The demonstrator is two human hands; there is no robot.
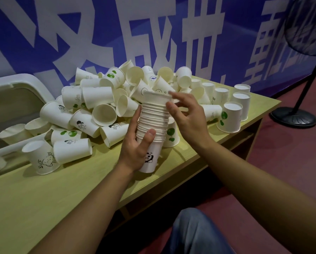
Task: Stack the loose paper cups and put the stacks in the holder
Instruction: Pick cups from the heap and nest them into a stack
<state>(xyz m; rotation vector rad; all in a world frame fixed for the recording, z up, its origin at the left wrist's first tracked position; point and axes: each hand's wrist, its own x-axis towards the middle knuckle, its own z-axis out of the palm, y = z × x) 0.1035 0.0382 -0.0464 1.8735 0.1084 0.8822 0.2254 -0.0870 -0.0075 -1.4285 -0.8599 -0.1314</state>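
Paper cup stack (151,129): tall, nested, upright, base just above tabletop (43,198) near front edge. Left hand (137,145): grip wrapped round stack's lower half, thumb across front. Right hand (186,116): fingers loosely spread at top rim, touching top cup, not clamped. Loose cups (98,107): large heap behind stack; several upturned singles at right. White holder (25,83): far left, partly in view. Step judged: stacking in hand, top cup being seated. Next move calls for another loose cup, mouth aligned over stack, or transfer to holder.

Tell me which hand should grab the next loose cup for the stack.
Right. The left hand grips the cup stack, while the right hand only touches its top rim, with upright cups just beside it.
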